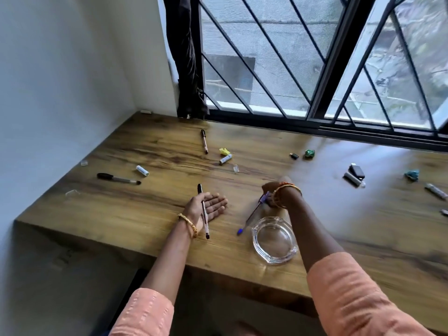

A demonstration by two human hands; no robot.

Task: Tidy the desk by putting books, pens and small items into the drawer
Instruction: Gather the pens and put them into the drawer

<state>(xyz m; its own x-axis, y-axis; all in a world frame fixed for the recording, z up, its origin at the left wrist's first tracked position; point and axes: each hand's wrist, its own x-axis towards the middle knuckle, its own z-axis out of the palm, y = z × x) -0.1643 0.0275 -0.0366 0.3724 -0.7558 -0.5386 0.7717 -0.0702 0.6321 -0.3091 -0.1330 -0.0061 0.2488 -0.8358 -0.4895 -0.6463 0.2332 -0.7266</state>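
My left hand (211, 206) lies palm up on the wooden desk (135, 209) with straight fingers. A black pen (204, 214) rests across the palm, cap pointing away from me. My right hand (277, 190) is bent down at the wrist just right of it and pinches the upper end of a blue pen (252, 215), whose tip touches the desk. Another black pen (204, 141) lies at the back, and a black marker (118, 178) at the left. No drawer shows.
A glass ashtray (275, 241) sits near the front edge under my right forearm. White cylinders (142, 170) (225, 159), crumpled yellow (224, 151), green (309, 153) and teal (412, 174) scraps, and a small black device (356, 171) are scattered about. Wall at left, barred window behind.
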